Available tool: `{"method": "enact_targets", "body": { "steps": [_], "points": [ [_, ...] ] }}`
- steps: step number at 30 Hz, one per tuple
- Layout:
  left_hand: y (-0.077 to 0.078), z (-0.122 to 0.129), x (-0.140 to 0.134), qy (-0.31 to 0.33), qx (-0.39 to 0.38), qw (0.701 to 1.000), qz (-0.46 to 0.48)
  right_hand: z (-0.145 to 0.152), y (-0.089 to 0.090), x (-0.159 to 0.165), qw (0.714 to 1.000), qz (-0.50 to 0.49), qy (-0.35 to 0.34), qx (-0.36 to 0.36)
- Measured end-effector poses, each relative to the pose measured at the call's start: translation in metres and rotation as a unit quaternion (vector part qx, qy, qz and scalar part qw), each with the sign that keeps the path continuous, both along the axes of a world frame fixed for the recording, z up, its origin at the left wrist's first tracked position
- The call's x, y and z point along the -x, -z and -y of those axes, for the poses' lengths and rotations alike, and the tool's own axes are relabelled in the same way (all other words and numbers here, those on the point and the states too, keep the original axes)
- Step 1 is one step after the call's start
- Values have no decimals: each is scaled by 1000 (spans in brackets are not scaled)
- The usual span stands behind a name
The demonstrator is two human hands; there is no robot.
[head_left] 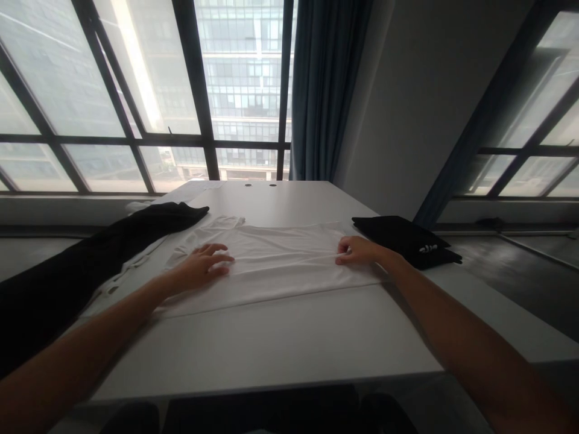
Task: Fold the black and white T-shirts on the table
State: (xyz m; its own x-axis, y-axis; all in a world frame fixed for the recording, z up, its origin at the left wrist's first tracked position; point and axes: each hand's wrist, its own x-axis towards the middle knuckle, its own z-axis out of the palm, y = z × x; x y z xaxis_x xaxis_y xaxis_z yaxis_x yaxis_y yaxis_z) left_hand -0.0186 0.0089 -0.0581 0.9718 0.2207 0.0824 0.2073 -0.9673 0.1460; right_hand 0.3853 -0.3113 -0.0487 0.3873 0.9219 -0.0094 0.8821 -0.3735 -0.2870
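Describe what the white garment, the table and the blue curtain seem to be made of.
White garment: thin, matte fabric, perhaps cotton or a blend, judging by its soft, shallow creases.
Table: hard, smooth white top, possibly laminate; it looks flat and even, with soft window light on it.
Blue curtain: matte cloth, hanging in vertical folds; fibre unclear.

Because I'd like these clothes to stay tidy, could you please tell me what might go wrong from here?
The right hand pinches the white T-shirt, where creases already run across the fabric; a tug there could deepen them. The folded black garment lies close to the right edge of the white table, so a bump might knock it off.
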Motion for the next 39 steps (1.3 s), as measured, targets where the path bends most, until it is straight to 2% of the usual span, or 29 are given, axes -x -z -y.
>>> {"method": "enact_targets", "body": {
  "steps": [3, 8, 13, 18, 26, 32, 36, 39],
  "points": [
    [5, 5, -10, 12, 22, 998, 58, 1, 1, -2, 1000, -21, 3, -10],
    [11, 0, -11, 33, 59, 994, 87, 5, 1, -6, 997, -65, 19, -42],
    [10, -2, -9, 49, 20, 987, 150, 8, -2, -7, 994, -82, 20, -69],
    [8, -1, -9, 13, -29, 971, 235, 10, -1, -9, 994, -64, 22, -91],
    [20, -7, -6, 3, -8, 993, 121, 8, 6, -6, 993, 50, 83, -63],
    [23, -16, -5, -10, 16, 1000, 8, 7, 5, -4, 991, 108, 53, -53],
    [30, -18, -7, -30, 3, 999, -45, -7, 21, 4, 987, 102, 7, -127],
    [32, -22, -8, -40, 1, 998, -51, -21, 39, 11, 990, 84, -15, -112]
  ]
}}
